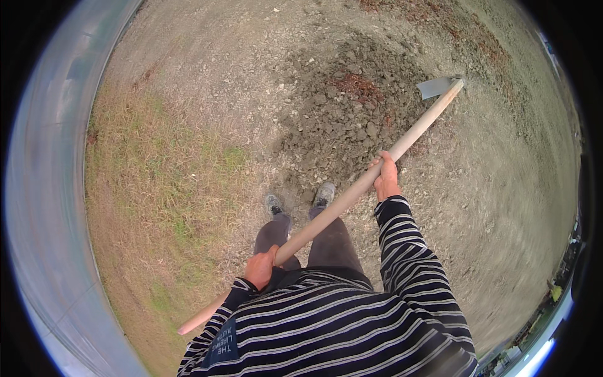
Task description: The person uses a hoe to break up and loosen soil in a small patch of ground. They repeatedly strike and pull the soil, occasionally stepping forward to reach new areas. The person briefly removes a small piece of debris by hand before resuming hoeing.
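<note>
A hoe with a long pale wooden handle slants across my body, from low on the left up to the far right. Its flat grey metal blade is at the far end, over the right edge of a patch of dug, clumpy soil. My right hand is wrapped round the middle of the handle. Lower down, beside my waist, my left hand grips the handle, and the butt end sticks out past my left forearm. Reddish bits lie in the broken soil.
My shoes stand at the near edge of the dug patch. Dry, partly green grass covers the ground at left, beside a long pale plastic-looking sheet wall. Bare, stony soil spreads to the right.
</note>
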